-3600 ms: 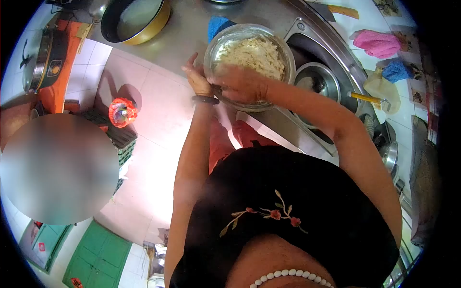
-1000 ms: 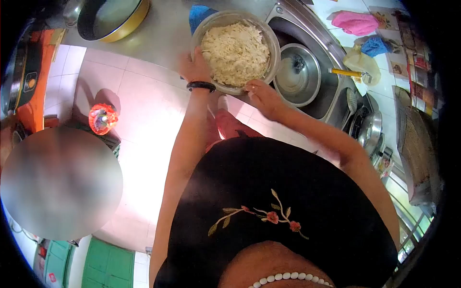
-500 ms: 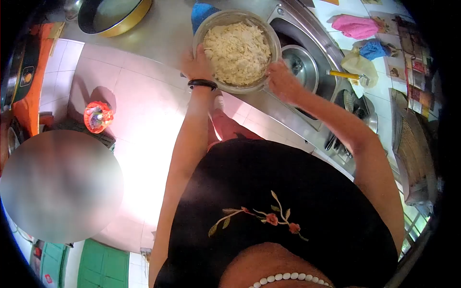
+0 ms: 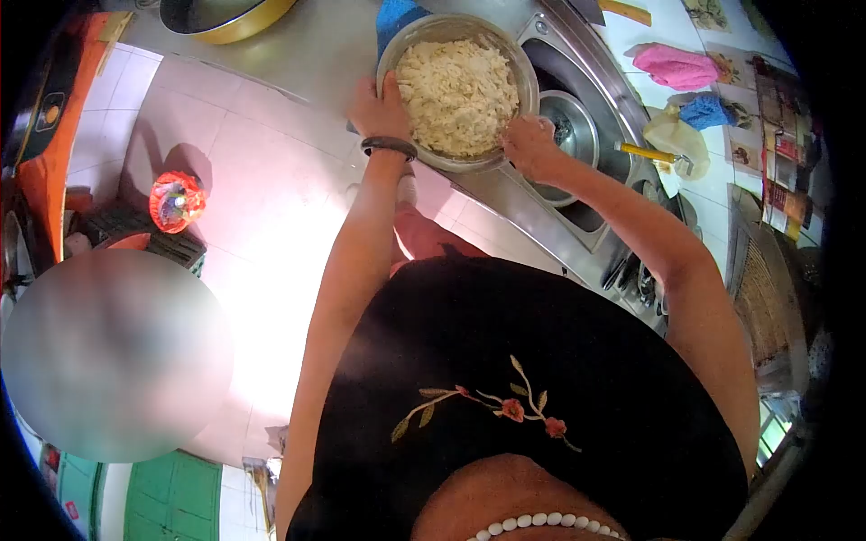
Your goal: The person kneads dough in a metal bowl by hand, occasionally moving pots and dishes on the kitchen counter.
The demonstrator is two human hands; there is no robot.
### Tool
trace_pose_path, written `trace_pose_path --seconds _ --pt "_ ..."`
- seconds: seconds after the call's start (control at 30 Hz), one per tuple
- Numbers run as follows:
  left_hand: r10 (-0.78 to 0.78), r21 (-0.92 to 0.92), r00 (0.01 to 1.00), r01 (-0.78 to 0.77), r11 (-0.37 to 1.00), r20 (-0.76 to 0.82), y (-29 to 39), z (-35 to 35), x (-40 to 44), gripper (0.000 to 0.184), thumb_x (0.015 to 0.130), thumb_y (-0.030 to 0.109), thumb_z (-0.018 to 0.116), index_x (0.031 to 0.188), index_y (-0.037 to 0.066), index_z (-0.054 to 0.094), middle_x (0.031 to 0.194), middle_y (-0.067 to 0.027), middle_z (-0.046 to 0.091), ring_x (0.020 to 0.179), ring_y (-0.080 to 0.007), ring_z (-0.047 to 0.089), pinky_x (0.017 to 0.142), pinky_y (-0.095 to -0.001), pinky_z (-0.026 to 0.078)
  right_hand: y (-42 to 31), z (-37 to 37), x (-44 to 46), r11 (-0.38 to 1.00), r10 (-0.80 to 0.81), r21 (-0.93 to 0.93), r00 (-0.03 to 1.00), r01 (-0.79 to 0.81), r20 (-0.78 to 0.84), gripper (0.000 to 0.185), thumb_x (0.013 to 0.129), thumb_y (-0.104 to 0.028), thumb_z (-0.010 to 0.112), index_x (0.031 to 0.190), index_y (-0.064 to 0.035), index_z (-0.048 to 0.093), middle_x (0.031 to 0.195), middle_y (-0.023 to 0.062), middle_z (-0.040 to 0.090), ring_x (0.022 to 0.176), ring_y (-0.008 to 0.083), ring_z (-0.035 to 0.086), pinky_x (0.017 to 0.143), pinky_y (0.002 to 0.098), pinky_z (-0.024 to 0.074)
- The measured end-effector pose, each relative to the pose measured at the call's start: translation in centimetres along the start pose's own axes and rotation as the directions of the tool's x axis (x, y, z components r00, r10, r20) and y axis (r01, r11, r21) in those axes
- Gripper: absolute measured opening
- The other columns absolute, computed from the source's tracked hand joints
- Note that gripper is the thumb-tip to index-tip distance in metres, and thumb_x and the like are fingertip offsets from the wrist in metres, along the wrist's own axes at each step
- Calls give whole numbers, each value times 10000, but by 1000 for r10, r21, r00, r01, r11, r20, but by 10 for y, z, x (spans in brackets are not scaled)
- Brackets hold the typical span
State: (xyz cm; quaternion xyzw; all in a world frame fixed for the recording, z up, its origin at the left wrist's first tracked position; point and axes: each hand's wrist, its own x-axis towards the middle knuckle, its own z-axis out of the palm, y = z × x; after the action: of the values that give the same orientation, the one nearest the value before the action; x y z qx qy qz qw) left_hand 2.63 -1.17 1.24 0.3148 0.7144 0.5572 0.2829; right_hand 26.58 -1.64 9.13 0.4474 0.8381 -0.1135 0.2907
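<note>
A metal mixing bowl (image 4: 526, 74) filled with pale, shaggy dough (image 4: 458, 97) is at the counter's edge beside the sink. My left hand (image 4: 380, 112) grips its left rim, thumb up along the side; a dark bangle circles that wrist. At the lower right rim, my right hand (image 4: 530, 147) is closed around the edge, its fingertips partly hidden. Behind the bowl, a blue cloth (image 4: 397, 20) pokes out.
To the right, the sink (image 4: 615, 167) holds another metal bowl (image 4: 577, 144). A yellow-handled peeler (image 4: 645, 152), pink cloth (image 4: 675, 67) and blue cloth (image 4: 706, 112) lie beyond it. A yellow pan (image 4: 230, 27) stands at upper left; a red bag (image 4: 177, 202) is lower left.
The view has shifted slightly, with the pan now further out at the top. The bowl appears a little further right, and both hands still hold its rim.
</note>
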Motion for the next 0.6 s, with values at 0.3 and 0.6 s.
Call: trace_pose_path --seconds 0.3,0.6 --pt "-10 6 1000 10 1000 5 11 -6 3 263 830 246 678 810 -2 592 683 -140 620 601 -260 571 577 -369 459 4 -12 -7 981 -188 -97 950 169 -251 188 767 -138 571 933 -82 641 990 160 551 1027 328 485 832 530 341" --pt "19 113 1000 -19 993 3 5 -3 3 276 830 260 674 808 -2 589 699 -154 622 630 -280 581 597 -376 462 -15 1 -6 995 -18 95 977 39 -214 238 746 -108 551 959 -22 617 988 157 554 996 341 509 841 548 333"
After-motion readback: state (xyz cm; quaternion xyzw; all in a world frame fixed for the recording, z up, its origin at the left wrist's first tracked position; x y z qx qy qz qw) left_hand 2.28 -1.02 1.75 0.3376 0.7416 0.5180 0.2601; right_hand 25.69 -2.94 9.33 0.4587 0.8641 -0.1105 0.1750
